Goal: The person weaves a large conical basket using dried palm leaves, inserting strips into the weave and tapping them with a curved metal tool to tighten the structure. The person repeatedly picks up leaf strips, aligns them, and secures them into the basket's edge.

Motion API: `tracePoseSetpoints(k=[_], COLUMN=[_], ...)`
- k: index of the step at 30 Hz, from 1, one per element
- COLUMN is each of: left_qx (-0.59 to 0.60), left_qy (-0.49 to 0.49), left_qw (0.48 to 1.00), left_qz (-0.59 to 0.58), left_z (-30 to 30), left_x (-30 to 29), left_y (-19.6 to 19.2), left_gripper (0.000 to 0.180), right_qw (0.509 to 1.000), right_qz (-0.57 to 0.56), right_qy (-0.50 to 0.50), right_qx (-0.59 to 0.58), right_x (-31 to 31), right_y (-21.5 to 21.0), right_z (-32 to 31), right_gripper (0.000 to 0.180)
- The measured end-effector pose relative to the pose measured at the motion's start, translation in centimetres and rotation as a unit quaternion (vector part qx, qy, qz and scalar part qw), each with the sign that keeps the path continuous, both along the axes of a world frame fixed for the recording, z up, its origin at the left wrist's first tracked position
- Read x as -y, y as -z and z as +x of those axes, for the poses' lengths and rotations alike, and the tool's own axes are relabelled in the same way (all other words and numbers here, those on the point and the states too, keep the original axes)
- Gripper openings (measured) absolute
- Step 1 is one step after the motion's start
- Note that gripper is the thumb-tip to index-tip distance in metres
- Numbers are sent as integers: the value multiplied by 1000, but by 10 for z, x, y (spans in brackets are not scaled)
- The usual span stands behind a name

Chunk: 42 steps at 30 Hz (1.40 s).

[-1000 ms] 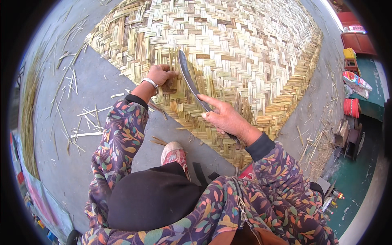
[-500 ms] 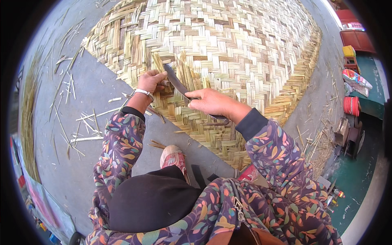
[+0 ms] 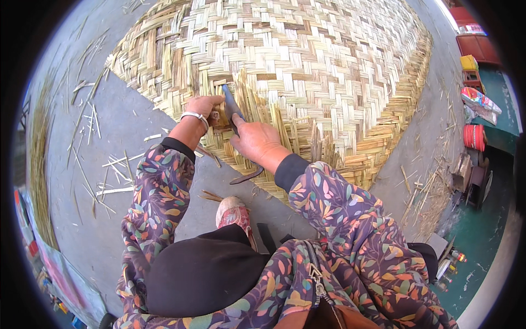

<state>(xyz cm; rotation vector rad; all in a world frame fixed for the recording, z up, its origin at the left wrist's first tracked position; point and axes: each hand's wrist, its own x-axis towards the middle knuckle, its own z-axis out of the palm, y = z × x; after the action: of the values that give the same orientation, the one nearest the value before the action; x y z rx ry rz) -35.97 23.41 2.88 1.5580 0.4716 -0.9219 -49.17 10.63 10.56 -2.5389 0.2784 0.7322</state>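
Note:
A large woven mat of flat reed strips lies before me, with loose strip ends standing up along its near edge. My right hand is closed around a curved dark metal blade. The tip of the blade rests against the weave, beside my left fingers. Below my right wrist the tool's hooked end shows past the mat's edge. My left hand, a white bangle at its wrist, is closed at the mat's border. What its curled fingers pinch is mostly hidden.
Scattered reed pieces litter the grey floor at left, beside a long bundle of thin stalks. My shoe stands close to the near mat edge. At right are a red round container, a plastic bag and more scraps.
My right hand has moved left and nearer, swinging the blade more upright. The strip end that stood above my left fingers no longer sticks up. My left hand stays almost in place.

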Motion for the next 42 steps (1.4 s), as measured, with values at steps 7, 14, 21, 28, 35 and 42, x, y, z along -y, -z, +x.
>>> tracePoseSetpoints(k=[7, 14, 21, 28, 35, 42], left_qx=[51, 278, 429, 355, 217, -43], left_qy=[-10, 293, 297, 268, 191, 221], left_qw=[995, 879, 760, 808, 957, 966], left_qz=[83, 253, 388, 385, -9, -124], left_z=[9, 2, -16, -6, -5, -2], left_x=[23, 7, 6, 6, 22, 9], left_y=[-7, -17, -13, -4, 5, -4], left_gripper=[20, 44, 53, 42, 25, 21], right_qw=[1000, 998, 996, 985, 885, 855], right_qz=[-3, -17, -11, 114, 432, 474], right_qy=[-15, -48, -74, -64, 169, 177], right_qx=[-10, 41, 50, -110, -32, -114], right_x=[0, 1, 13, 84, 100, 74], right_y=[-1, 4, -23, -92, -115, -114], right_z=[1, -2, -41, -99, -80, -81], right_gripper=[58, 53, 43, 57, 54, 59])
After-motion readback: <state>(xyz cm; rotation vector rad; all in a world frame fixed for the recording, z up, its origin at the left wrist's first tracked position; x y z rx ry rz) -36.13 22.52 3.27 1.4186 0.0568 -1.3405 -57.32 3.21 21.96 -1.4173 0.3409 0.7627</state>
